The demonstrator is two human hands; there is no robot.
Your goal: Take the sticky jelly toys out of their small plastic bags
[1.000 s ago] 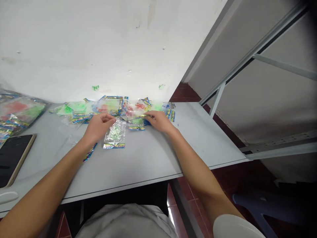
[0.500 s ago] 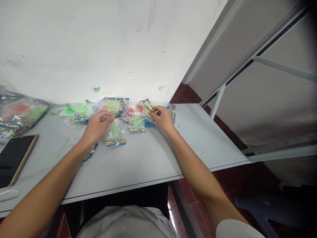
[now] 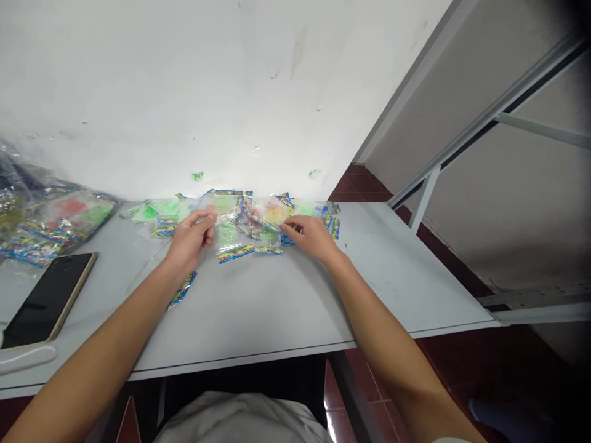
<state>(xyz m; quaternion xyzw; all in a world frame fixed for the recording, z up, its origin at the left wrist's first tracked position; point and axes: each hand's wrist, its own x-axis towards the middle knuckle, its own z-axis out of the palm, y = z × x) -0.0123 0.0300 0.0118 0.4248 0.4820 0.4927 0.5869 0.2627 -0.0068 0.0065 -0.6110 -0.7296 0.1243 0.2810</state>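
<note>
My left hand (image 3: 190, 239) is closed in a pinch at the left end of a small clear plastic packet, just above the heap on the table. My right hand (image 3: 313, 236) pinches the same packet near the end of its bright blue-and-yellow printed strip (image 3: 265, 220). Underneath lies a packet with a green piece inside (image 3: 228, 234), its printed edge facing me. Similar packets with red, yellow, green and blue contents lie around both hands, overlapping along the wall. Below my left wrist sits another printed strip (image 3: 182, 291). Glare blurs the clear film between my fingers.
A large clear bag of packets (image 3: 69, 212) stands at the left. In front of it lie a phone (image 3: 48, 298) and a white handle-like object (image 3: 30, 359). The white wall (image 3: 231, 92) rises behind the grey table (image 3: 258, 307); a metal frame (image 3: 427, 191) stands right.
My right hand has come lower and closer to my left, bringing the packet's strip over the heap. The green packet below has tilted. The whole view has shifted slightly.
</note>
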